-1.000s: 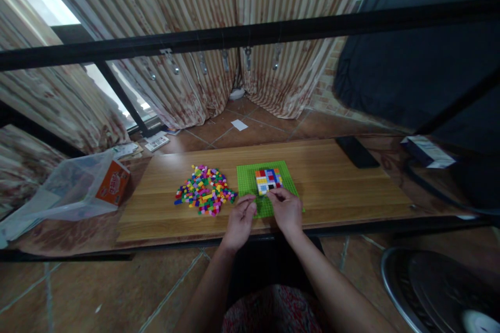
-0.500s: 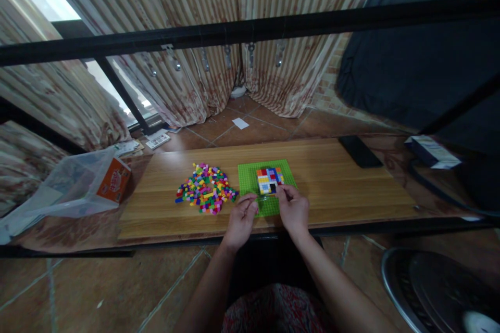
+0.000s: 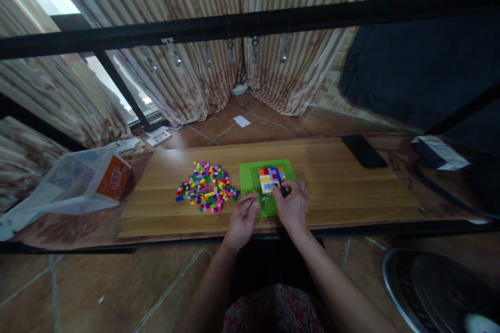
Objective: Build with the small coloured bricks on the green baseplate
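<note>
Right hand (image 3: 292, 205) pinches at the brick patch (image 3: 270, 179) on the green baseplate (image 3: 250, 179), left hand (image 3: 244, 215) loosely curled, apparently empty; such small, light, stiff bricks probably suit fingertip side grips.

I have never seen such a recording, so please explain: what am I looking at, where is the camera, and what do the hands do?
The camera sits on a person's head and looks down at their bare hands. On the long wooden table lies a flat green studded baseplate carrying a small block of coloured bricks. The right hand touches that block; whether it holds a brick is unclear. The left hand rests on the baseplate's near edge. A loose pile of bricks lies left.
</note>
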A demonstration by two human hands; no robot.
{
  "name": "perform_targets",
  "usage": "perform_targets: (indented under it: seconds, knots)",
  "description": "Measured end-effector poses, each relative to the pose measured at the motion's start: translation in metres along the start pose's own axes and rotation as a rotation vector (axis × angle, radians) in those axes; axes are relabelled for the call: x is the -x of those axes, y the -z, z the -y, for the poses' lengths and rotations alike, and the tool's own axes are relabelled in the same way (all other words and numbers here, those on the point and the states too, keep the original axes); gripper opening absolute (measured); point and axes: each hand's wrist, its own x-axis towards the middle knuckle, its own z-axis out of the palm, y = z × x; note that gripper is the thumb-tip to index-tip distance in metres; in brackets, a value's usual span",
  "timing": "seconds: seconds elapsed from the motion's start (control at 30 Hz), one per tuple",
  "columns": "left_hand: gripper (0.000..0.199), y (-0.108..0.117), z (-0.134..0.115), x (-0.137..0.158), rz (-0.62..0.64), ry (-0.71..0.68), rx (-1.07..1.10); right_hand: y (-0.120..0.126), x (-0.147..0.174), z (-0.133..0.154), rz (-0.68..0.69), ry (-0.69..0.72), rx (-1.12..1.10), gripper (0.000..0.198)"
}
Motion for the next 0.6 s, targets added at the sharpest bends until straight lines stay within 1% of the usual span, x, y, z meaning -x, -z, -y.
perform_targets:
  seconds: [0.17, 0.33, 0.4, 0.47, 0.6]
  knots:
    - [0.034, -0.001, 0.003, 0.0, 0.0, 0.001, -0.014, 0.0, 0.001, 0.0, 0.019, 0.063, 0.004, 0.027]
    - [0.034, -0.001, 0.002, 0.0, -0.001, -0.002, -0.006, -0.003, 0.0, -0.001, 0.054, 0.092, -0.021, 0.025]
    - [0.035, -0.001, 0.001, 0.0, 0.0, 0.006, -0.002, -0.002, -0.001, -0.001, 0.061, 0.074, -0.05, 0.026]
    - [0.036, -0.002, 0.0, -0.001, -0.009, 0.009, 0.002, 0.002, -0.002, -0.003, 0.05, 0.024, -0.114, 0.027]
    - [0.035, 0.0, -0.005, 0.002, -0.047, 0.032, 0.025, 0.017, -0.002, -0.012, -0.019, -0.089, -0.225, 0.031]
